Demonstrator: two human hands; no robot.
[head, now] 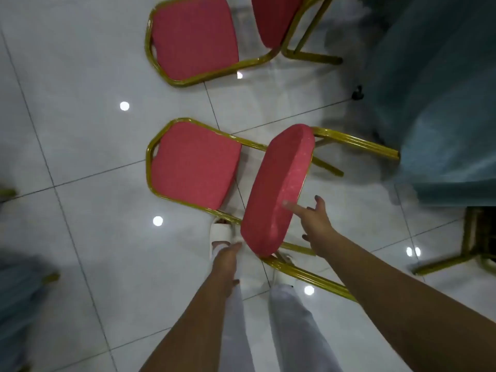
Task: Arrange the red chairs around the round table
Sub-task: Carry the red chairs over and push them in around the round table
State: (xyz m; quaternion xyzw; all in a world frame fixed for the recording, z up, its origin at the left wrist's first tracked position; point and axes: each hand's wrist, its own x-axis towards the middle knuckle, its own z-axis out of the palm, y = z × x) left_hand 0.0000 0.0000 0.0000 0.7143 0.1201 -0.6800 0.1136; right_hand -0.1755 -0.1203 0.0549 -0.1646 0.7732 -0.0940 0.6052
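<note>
the near chair (279, 189) lies tipped, its back pad to the left, low over the floor (94, 157), and its seat turned up on edge. its gold legs point right toward the bench (442, 103), which is draped in teal cloth at the far right. one leg tip sits just beside the cloth. the right hand (318, 224) reaches to the seat's right side with fingers (291, 206) spread apart and straight. the index tip touches the seat and grips nothing. the left hand (226, 257) stretches to the near end of the seat, fingers straight and together. it seems to touch the pad edge, though blur makes contact hard to tell. a white slipper (221, 232) shows under the near rail of the chair's back. a second chair (193, 38) lies the same way farther off, well apart from both hands. a third gold frame (472, 237) stands at the right edge, near the bench.
</note>
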